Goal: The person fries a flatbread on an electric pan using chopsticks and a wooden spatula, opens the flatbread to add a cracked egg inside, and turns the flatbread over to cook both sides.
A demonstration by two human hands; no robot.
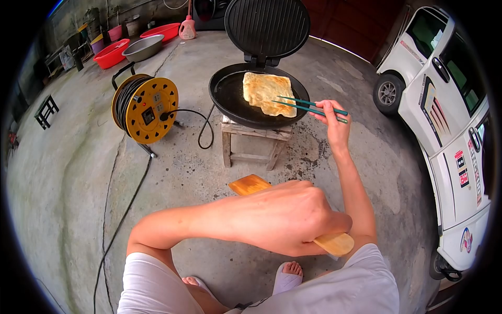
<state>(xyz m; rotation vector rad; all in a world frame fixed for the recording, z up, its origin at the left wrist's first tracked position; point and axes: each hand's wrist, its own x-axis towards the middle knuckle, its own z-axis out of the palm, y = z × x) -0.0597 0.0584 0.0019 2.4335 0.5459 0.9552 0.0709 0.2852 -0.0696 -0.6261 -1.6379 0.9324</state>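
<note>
My left hand point(293, 214) is closed round a wooden spatula point(249, 184), close to my body. The spatula's blade shows beyond my forearm and its handle end sticks out below my fist; the middle is hidden. My right hand point(333, 121) grips a pair of green chopsticks point(308, 106) over the right rim of a black electric griddle point(226, 99). The chopstick tips touch or lie just over the lower right part of a golden, browned flatbread point(265, 90) in the pan. The griddle's ridged lid point(266, 29) stands raised behind it.
A small wooden stool point(256, 140) carries the griddle. Left of it stands a yellow cable reel point(151, 110), its black cable point(123, 222) running over the concrete floor. Basins point(144, 48) sit at back left; a white vehicle point(444, 120) is on the right.
</note>
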